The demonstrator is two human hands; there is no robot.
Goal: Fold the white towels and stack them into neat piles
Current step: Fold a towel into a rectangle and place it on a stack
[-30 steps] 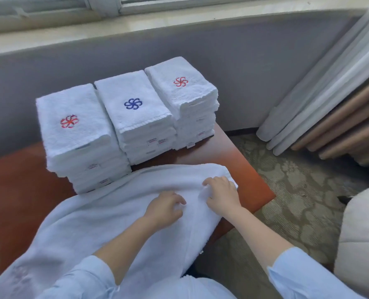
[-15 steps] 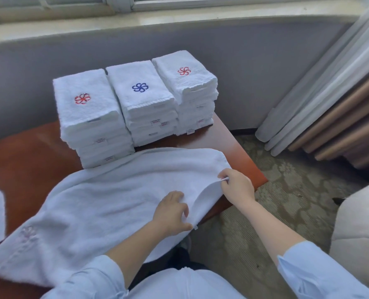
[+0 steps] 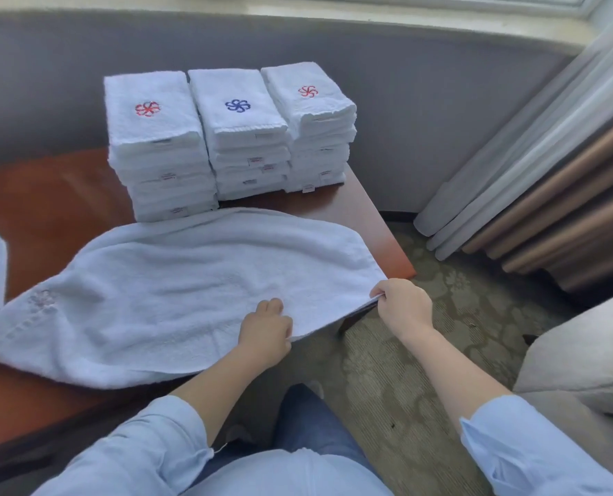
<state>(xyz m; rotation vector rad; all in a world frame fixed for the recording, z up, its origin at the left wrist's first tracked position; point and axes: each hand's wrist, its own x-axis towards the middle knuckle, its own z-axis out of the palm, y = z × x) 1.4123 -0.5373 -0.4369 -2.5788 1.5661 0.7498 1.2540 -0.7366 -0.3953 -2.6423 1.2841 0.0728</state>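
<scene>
A grey wall (image 3: 405, 102) rises behind the spread towel (image 3: 190, 281), with pleated curtains (image 3: 548, 173) and patterned carpet (image 3: 387, 370) to its right. The towel, white terry with a rounded outline, lies flat on a glossy red-brown wooden worktop (image 3: 47, 209). Behind it stand three blocky stacks (image 3: 240, 130) of folded white towels, touching side by side, embroidered with red, blue and red pinwheels. The left hand (image 3: 265, 331) grips the towel's near hem with curled fingers. The right hand (image 3: 403, 304) pinches its right corner, raised slightly.
</scene>
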